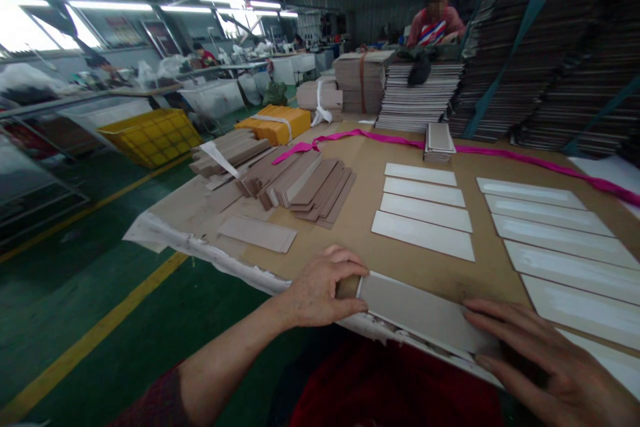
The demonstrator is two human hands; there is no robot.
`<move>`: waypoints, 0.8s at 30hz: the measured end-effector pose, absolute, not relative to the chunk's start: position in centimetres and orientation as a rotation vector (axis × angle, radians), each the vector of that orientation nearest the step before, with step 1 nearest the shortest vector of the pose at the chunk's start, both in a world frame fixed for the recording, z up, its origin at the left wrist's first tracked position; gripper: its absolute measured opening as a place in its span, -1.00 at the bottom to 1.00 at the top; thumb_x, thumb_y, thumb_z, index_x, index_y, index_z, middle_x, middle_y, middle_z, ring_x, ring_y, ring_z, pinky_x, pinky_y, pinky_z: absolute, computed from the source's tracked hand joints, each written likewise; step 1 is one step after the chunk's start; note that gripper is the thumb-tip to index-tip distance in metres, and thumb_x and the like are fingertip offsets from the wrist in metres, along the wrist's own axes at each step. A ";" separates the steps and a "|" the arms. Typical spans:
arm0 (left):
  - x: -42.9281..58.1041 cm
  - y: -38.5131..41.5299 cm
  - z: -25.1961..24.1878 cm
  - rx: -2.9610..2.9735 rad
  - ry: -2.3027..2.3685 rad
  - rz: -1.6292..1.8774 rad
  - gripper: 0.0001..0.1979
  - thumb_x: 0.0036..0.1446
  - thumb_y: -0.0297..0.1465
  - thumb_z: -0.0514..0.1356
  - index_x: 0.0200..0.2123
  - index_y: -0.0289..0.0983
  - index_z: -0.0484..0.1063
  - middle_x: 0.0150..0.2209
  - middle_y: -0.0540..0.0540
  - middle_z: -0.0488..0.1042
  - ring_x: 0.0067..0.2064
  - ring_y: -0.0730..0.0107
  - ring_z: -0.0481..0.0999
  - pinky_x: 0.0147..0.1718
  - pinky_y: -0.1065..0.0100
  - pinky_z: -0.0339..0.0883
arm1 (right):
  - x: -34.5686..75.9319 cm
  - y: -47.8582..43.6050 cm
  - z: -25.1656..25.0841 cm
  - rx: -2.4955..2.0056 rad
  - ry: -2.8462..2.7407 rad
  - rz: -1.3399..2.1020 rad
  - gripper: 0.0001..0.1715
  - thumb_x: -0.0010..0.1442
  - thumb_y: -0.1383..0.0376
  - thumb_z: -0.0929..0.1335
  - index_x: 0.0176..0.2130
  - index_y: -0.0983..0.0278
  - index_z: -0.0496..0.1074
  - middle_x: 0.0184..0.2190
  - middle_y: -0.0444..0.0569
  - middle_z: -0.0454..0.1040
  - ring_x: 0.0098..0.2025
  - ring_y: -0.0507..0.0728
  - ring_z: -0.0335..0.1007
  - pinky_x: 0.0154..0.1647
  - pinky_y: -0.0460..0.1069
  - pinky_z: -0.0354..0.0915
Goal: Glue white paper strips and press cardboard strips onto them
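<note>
A grey cardboard strip (pixel 420 313) with a white rim along its edges lies at the table's front edge. My left hand (pixel 327 287) grips its left end, thumb on the near corner and fingers curled on the far corner. At the right end, my right hand (pixel 545 353) holds the strip, with fingers across its far side and thumb at the near side. Beyond the hands lies a column of white strips (pixel 425 207). A second column of larger, glossy white strips (pixel 565 233) is farther right, partly hidden by my right hand.
Loose grey-brown cardboard strips (pixel 310 183) are heaped at left, with one single strip (pixel 257 233) nearer the edge. A pink ribbon (pixel 370 137) crosses the table (pixel 345 247) behind a small strip stack (pixel 440 141). Tall board stacks (pixel 420 93) stand behind; a person (pixel 435 23) is beyond them.
</note>
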State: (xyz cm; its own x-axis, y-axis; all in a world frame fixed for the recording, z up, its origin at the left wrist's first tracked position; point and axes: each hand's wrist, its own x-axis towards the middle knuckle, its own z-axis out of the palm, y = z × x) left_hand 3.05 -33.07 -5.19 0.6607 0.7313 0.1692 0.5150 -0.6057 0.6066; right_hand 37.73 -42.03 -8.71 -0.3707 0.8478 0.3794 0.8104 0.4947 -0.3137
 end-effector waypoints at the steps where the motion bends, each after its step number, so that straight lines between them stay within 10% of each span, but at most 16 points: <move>1: 3.1 -33.1 -5.2 2.356 0.968 0.554 -0.56 0.03 -0.20 0.38 -0.03 -0.22 0.50 -0.05 -0.14 0.50 0.00 0.14 0.40 0.01 0.10 0.27 | 37.7 -42.0 -8.6 -1.359 -2.245 0.100 -0.57 0.27 -0.01 0.32 0.09 -0.02 0.44 0.07 -0.08 0.51 0.03 0.27 0.50 -0.10 0.21 0.57; 24: 3.3 -32.8 -5.3 2.356 0.984 0.542 -0.61 0.04 -0.33 0.36 -0.03 -0.20 0.46 -0.05 -0.12 0.47 0.01 0.17 0.38 0.01 0.11 0.28 | 36.4 -42.8 -6.9 -1.544 -2.247 0.327 -0.55 0.26 0.17 0.35 0.14 0.09 0.42 0.16 -0.02 0.42 0.18 0.27 0.35 0.19 0.30 0.36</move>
